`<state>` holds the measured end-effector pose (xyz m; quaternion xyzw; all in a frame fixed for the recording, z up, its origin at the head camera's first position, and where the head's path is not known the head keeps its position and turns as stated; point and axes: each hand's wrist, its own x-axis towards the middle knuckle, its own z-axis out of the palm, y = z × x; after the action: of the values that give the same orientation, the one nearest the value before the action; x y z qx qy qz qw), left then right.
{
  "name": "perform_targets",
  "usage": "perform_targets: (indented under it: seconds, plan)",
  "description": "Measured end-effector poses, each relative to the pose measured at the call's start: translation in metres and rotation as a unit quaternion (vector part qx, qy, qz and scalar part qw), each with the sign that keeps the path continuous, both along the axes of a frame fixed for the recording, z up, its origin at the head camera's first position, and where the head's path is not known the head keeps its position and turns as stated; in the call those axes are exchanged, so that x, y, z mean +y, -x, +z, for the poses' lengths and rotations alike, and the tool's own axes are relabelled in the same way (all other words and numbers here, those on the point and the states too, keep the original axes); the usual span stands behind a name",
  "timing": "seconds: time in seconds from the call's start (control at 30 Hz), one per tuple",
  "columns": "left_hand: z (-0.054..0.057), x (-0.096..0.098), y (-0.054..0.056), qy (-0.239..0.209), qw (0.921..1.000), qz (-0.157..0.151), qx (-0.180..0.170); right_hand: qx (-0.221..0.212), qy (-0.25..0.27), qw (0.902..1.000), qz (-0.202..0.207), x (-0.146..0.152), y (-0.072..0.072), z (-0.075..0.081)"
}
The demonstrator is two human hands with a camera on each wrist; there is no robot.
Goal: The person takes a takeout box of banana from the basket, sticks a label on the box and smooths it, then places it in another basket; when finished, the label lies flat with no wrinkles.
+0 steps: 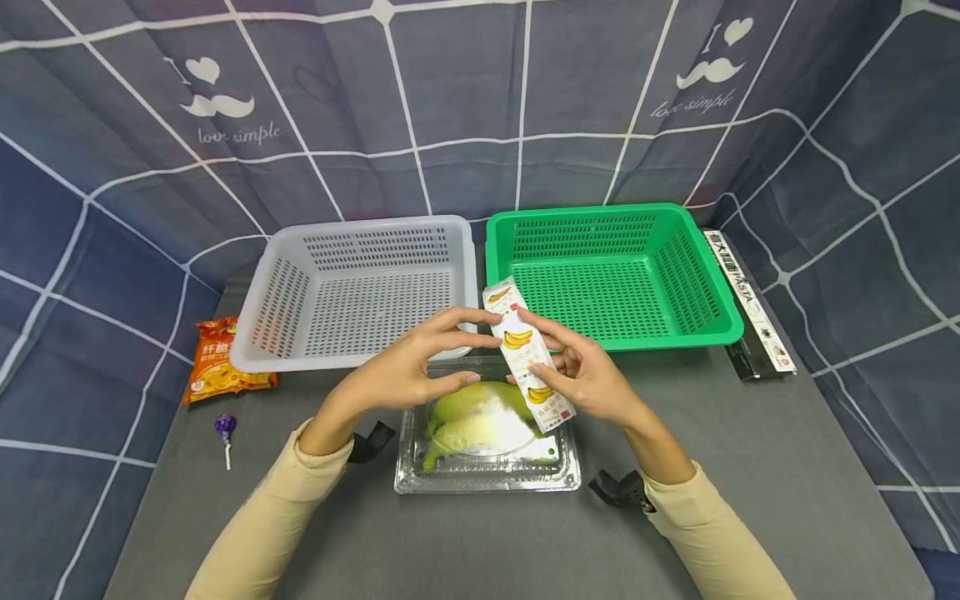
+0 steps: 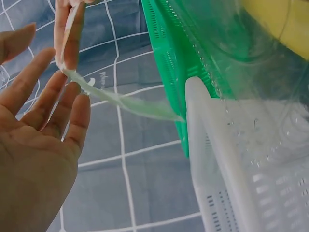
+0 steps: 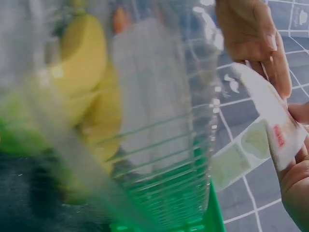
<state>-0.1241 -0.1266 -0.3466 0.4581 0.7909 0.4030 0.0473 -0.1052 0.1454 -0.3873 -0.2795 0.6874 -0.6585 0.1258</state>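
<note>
A long white packet (image 1: 517, 350) printed with bananas slants above a clear plastic box (image 1: 487, 483). My right hand (image 1: 600, 387) pinches it from the right side, thumb on the printed face and other fingers partly hidden behind. On the left, my left hand (image 1: 401, 367) has its fingers extended and thumb apart, fingertips right at the packet's edge. A pale green and white strip (image 2: 135, 105) trails from the packet in the left wrist view. Bananas (image 1: 465, 412) show through the lid of the box; the right wrist view has their yellow skins (image 3: 84, 63) blurred behind plastic.
Behind the hands stand a white basket (image 1: 352, 362) and a green basket (image 1: 637, 342). An orange snack bag (image 1: 221, 362) and a purple lollipop (image 1: 225, 425) lie at the left. A pasta box (image 1: 750, 308) lies right of the green basket. Gridded cloth (image 1: 465, 92) hangs behind.
</note>
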Motion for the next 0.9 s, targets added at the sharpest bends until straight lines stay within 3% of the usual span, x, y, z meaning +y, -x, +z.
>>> perform_targets:
  seconds: [0.5, 0.9]
  plan:
    - [-0.003, 0.011, 0.01, -0.033, 0.9993, -0.008, 0.018, 0.013, -0.01, 0.9993, -0.033, -0.002, 0.002, 0.004]
    - [-0.006, 0.014, 0.012, -0.031, 0.9995, -0.003, 0.005, 0.027, -0.018, 0.9982, -0.05, -0.003, 0.007, -0.002]
